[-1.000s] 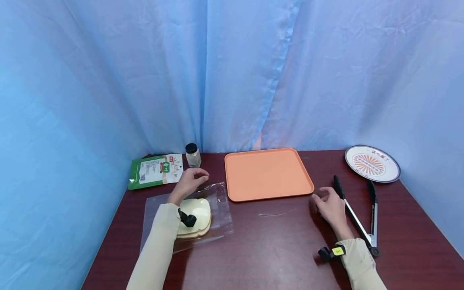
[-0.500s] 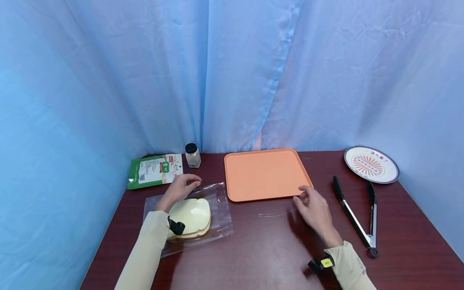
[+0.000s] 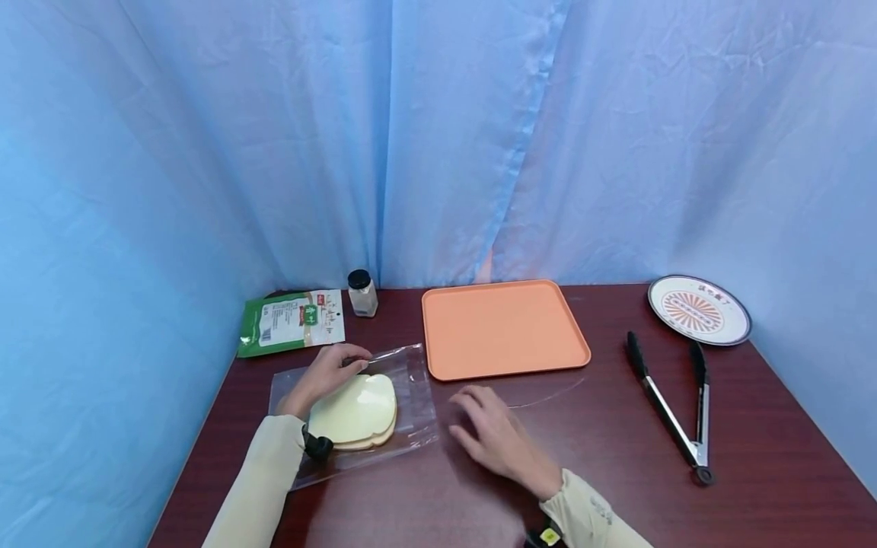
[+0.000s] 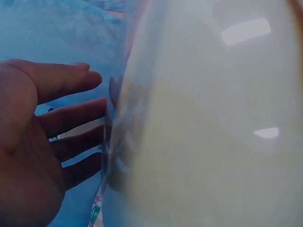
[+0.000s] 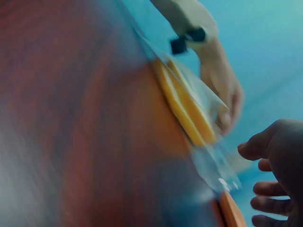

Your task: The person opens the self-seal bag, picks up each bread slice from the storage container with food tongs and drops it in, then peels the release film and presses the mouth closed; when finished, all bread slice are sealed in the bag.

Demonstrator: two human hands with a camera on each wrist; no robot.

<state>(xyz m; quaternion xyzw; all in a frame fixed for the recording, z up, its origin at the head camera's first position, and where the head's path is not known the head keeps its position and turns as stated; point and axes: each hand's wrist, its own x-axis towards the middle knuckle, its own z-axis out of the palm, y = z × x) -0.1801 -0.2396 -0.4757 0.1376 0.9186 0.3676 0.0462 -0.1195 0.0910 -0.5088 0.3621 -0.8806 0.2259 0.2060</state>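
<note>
Two stacked bread slices [image 3: 356, 411] lie inside a clear plastic bag [image 3: 416, 396] on the left part of the table. My left hand [image 3: 327, 377] is over the bag's far side, fingers relaxed and gripping nothing. In the left wrist view, the fingers [image 4: 78, 116] of that hand stretch toward the bag's edge, with the pale bread face filling the right. My right hand [image 3: 499, 438] hovers just right of the bag's end, fingers spread and holding nothing. From the right wrist view, the crusts [image 5: 182, 101] show edge-on through the plastic.
An orange tray [image 3: 503, 331] lies behind the bag, to its right. Back left are a green-and-white packet [image 3: 291, 323] and a black-capped jar [image 3: 363, 293]. Metal tongs [image 3: 664, 415] and a patterned plate [image 3: 699, 310] occupy the right side. Blue curtains [image 3: 438, 137] enclose the table.
My right hand has swept left from beside the tongs to near the bag, its fingers spreading. My left hand has drifted slightly left and toward me. The bag has stayed in place.
</note>
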